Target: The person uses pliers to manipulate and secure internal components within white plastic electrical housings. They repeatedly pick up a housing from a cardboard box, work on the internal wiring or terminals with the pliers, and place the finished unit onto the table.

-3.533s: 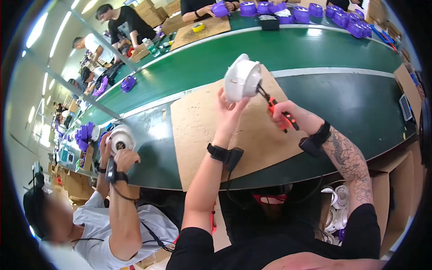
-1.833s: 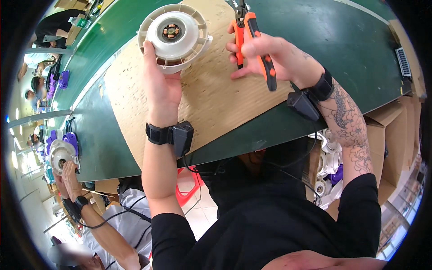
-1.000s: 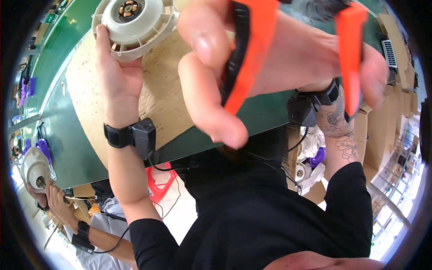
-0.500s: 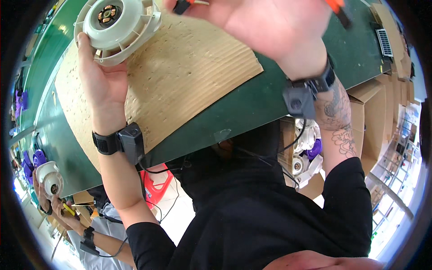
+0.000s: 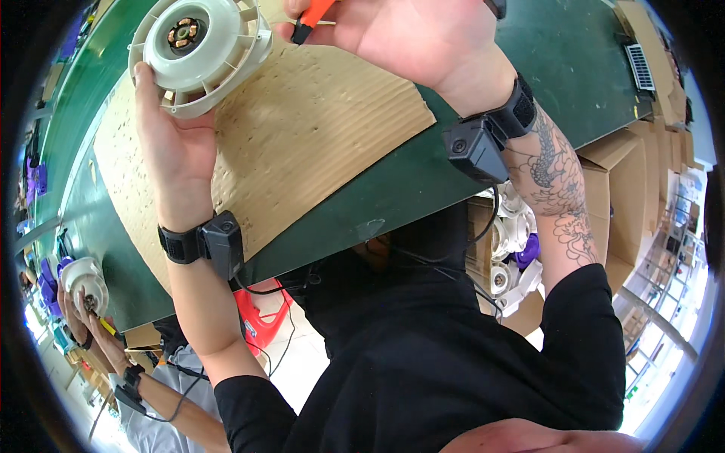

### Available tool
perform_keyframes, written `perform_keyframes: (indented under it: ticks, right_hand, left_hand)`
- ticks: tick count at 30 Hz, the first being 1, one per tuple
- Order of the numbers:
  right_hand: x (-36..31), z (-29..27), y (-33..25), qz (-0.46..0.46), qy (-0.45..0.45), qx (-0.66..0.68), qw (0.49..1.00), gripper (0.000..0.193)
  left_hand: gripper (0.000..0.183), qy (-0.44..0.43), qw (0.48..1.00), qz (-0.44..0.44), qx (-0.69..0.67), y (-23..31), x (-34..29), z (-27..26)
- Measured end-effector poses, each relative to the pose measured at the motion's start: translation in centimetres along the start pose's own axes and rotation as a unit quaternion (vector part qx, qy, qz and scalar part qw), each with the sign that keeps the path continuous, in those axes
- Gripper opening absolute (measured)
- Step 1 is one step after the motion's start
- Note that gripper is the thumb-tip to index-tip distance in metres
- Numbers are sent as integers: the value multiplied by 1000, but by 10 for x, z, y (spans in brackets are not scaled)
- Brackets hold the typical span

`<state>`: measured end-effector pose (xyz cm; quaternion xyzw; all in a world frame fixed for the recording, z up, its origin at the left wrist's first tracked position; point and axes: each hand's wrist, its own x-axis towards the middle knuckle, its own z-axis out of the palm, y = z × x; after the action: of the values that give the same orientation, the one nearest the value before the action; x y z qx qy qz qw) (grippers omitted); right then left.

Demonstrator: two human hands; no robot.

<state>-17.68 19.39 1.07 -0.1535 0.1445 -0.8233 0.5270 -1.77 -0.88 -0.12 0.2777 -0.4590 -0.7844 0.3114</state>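
Observation:
My left hand (image 5: pixel 177 147) grips the lower rim of a round white fan housing (image 5: pixel 168 60) at the upper left. Its thumb lies along the near side; the other fingers are hidden behind the housing. A dark motor core with copper windings (image 5: pixel 183 35) sits in the housing's middle. To the right, my right hand (image 5: pixel 434 41) is closed around an orange tool with a black end (image 5: pixel 303 30). That end points toward the housing, a little apart from it. Most of the tool is hidden by the hand and the frame's edge, so its kind does not show.
A worn cardboard sheet (image 5: pixel 317 121) lies on the green table (image 5: pixel 332 219) under both hands. Cartons (image 5: pixel 627 196) stand right, one holding white and purple parts (image 5: pixel 521 241). At lower left a co-worker's hands (image 5: pixel 98 332) hold another white housing (image 5: pixel 84 279). A red stool (image 5: pixel 260 317) stands below.
My right hand has moved left, bringing the orange tool's black end closer to the housing. The housing has shifted slightly down and right in my left hand.

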Motion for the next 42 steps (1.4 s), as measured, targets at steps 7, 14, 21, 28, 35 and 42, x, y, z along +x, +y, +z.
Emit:
perform_keyframes:
  ticks: [7, 14, 21, 28, 35, 42]
  right_hand:
    - [-5, 14, -15, 64, 137, -58, 987, 39]
    - [-2, 34, 8, 86, 110, -459, 877, 61]
    - [-9, 34, 6, 68, 46, -548, 832, 76]
    - [3, 16, -7, -29, 136, -278, 951, 47]
    - [2, 23, 2, -32, 168, -306, 937, 45]
    - [-3, 22, 2, -18, 123, -446, 886, 40]
  left_hand:
    - [48, 5, 1000, -10, -2, 0, -1, 1]
    - [48, -19, 999, 0, -32, -2, 5, -8]
    - [47, -33, 999, 15, -19, 16, -3, -4]
    - [48, -44, 998, 29, -17, 18, 0, -5]
    - [50, -30, 999, 30, -19, 17, -3, -2]
    - [46, -17, 998, 48, -28, 17, -2, -4]
